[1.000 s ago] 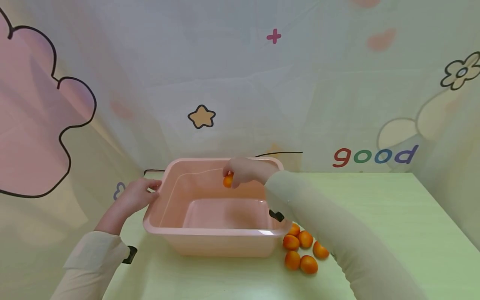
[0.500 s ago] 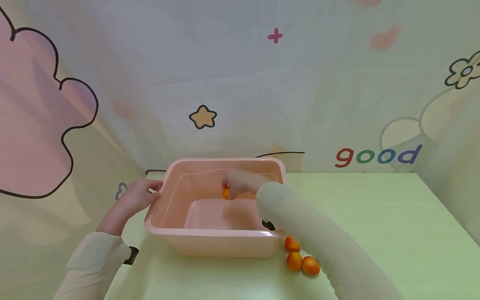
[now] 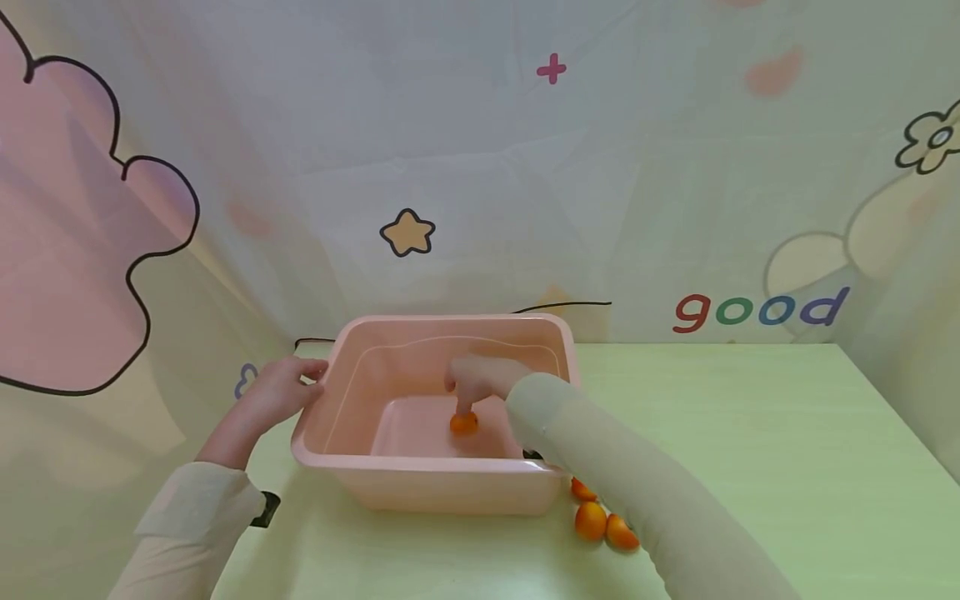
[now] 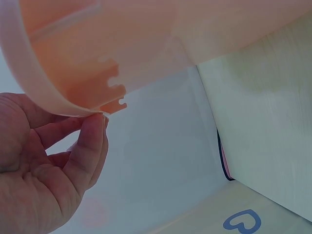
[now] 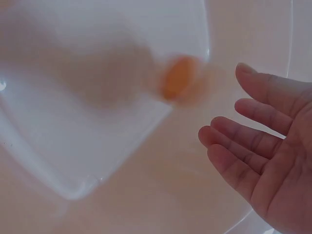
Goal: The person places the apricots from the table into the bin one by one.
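Note:
A pink plastic basin stands on the table. At its left rim my left hand pinches the edge; in the left wrist view the thumb and fingers meet at the rim's underside. My right hand is inside the basin, fingers spread and loosely extended in the right wrist view. A small orange is just below it, blurred and apart from the fingertips in the right wrist view. Part of the basin's right side is hidden by the right sleeve.
Several more small oranges lie on the pale green table by the basin's front right corner, partly covered by the right arm. A printed cloth hangs behind the table.
The right hand has lowered into the basin and let go of the small orange, which has dropped toward the basin floor. The left hand has stayed on the rim.

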`<state>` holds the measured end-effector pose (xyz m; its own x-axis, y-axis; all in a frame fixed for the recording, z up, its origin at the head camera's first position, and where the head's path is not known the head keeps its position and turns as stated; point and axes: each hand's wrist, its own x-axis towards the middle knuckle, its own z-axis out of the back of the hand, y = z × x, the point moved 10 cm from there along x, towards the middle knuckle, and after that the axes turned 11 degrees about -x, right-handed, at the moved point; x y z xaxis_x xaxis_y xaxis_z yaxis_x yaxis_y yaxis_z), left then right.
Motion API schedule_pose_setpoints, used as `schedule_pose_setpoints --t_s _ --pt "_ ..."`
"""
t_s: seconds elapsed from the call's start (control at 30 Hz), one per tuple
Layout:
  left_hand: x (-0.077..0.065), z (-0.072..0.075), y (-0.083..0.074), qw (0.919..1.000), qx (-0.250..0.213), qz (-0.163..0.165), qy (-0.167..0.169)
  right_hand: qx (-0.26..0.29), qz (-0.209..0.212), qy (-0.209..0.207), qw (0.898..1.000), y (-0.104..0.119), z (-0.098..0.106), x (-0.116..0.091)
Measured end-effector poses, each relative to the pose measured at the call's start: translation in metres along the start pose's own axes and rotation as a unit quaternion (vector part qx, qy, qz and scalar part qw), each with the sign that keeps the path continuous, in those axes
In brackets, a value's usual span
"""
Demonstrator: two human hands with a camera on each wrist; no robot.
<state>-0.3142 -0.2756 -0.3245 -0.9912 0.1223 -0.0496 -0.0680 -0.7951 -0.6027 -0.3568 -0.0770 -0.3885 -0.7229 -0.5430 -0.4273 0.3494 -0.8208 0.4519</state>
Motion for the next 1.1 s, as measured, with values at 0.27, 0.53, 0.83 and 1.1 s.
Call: schedule_pose_setpoints --t_s 0.27,0.53,0.83,1.1 --pt "0.001 0.0 0.0 1.0 -0.004 0.007 0.004 0.034 -0.019 0.005 0.999 -0.006 0.004 -0.008" --pt "0.001 -0.001 0.0 0.9999 0.005 0.008 0.004 -0.129 0.026 -0.016 0.991 0.017 0.042 -0.013" --pt "0.001 -0.003 0.001 0.9998 -0.004 0.016 0.006 -0.138 0.104 -0.076 0.982 0.013 0.085 -0.054" --pt "-0.001 -0.002 0.001 0.9999 0.0 0.012 0.004 -0.079 0.143 -0.116 0.98 -0.031 0.092 -0.09"
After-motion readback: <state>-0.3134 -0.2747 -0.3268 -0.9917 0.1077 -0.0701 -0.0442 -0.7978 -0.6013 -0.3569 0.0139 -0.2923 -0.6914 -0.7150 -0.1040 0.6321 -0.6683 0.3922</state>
